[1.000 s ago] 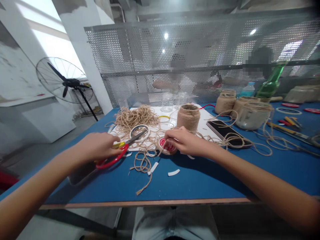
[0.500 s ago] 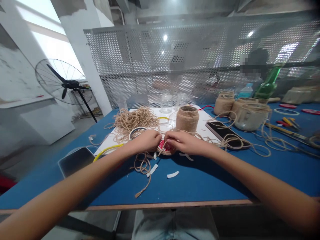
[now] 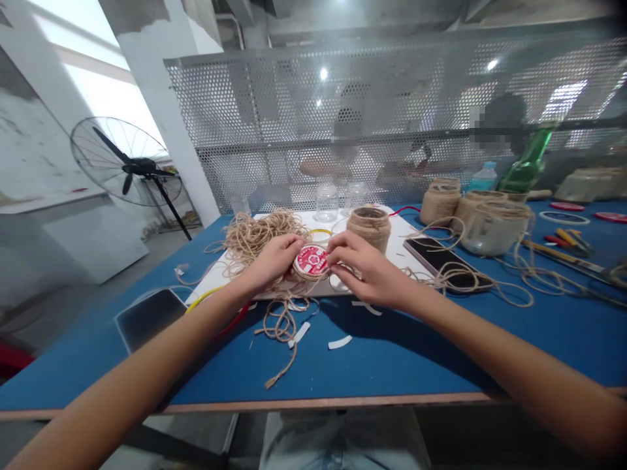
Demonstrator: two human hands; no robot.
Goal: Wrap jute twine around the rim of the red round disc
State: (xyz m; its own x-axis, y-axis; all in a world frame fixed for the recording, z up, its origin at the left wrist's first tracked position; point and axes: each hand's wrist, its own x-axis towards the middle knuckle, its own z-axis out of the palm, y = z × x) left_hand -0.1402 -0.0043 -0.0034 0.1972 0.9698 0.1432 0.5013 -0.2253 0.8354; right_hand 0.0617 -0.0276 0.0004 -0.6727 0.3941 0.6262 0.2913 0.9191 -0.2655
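A round red-and-white disc (image 3: 312,260), with a flower and lettering on its face, is tilted up towards me just above the front of the white board. Twine (image 3: 313,277) runs around its rim. My left hand (image 3: 277,261) is closed on the disc's left edge, its fingers partly hidden behind it. On the right edge, the bent fingers and thumb of my right hand (image 3: 360,267) close on the rim; whether they also pinch a twine end is too small to tell. A twine-wrapped jar (image 3: 368,228) stands right behind my right hand, and a loose twine heap (image 3: 264,232) lies behind my left.
White strips (image 3: 339,343) and a twine tangle (image 3: 280,320) lie in front. Phones lie left (image 3: 151,320) and right (image 3: 441,261). Further right stand jars (image 3: 492,228), a green bottle (image 3: 526,163) and tools (image 3: 571,240). A perforated metal screen (image 3: 274,117) borders the table's back.
The disc has been raised and tipped so its face shows. Both hands moved slightly up and away from me; my right hand's fingers have spread from a tight pinch to the disc's right edge.
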